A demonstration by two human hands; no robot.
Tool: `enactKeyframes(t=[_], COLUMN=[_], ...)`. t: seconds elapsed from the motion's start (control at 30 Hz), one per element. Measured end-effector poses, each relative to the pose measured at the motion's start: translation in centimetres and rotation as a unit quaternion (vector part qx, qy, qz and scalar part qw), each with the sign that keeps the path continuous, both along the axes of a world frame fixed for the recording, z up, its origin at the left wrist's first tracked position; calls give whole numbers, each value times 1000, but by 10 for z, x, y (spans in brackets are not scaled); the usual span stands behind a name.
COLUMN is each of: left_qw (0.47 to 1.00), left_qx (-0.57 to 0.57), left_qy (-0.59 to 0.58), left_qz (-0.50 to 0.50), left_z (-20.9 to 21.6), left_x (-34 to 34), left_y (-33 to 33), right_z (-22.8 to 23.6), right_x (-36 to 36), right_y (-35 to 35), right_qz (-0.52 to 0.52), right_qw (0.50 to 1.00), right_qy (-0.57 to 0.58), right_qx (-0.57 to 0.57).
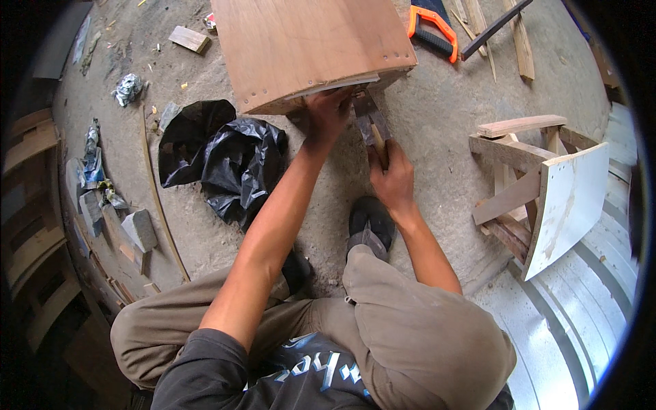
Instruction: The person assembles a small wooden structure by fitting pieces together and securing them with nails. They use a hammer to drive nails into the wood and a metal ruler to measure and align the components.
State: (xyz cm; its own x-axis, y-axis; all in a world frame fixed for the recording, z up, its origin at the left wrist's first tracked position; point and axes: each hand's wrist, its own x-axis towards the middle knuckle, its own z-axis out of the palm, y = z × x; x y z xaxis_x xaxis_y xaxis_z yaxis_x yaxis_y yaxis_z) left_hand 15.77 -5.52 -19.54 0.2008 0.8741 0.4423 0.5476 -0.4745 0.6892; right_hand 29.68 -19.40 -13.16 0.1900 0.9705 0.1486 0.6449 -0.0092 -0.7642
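The left hand (326, 117) presses flat, fingers spread, against the lower edge of a plywood box (307, 48) that stands on the concrete floor (437, 116) just ahead of the person's knees. The right hand (391, 179) is closed around the wooden handle of a flat metal tool (370, 121), whose dark blade points up to the box's bottom edge right beside the left hand; whether the blade touches the wood cannot be told. A dark sandal (370, 224) on the person's foot lies just below the right hand. To the left of the left forearm, a crumpled black plastic bag (225, 154) lies close by on the floor, and a thin curved wooden strip (160, 198) runs beyond it. Further left sit a grey stone block (140, 229) and scraps of wrapping. To the right, well apart from the hands, stands a small wooden frame with a white curved panel (570, 198). Behind the box, an orange-handled handsaw (434, 27) and loose wooden slats (523, 41) lie on the floor.
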Motion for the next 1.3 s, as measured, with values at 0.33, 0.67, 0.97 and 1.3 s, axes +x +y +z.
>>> enactKeyframes(t=[0.33,0.67,0.97,1.3], left_qw=[1000,999,998,997], left_qx=[0,-40,-7,-12], left_qy=[3,-16,25,51], left_qz=[26,22,59,57], left_z=[-5,-4,-15,-11], left_x=[1,0,4,8], left_y=[0,-2,0,2], right_z=[-2,-3,2,-1], right_x=[-6,-10,-7,-10], right_y=[5,7,7,2], right_qz=[-7,-14,10,-10], right_qw=[1000,998,999,1000], right_qy=[-14,-3,-3,6], right_qx=[10,54,41,6])
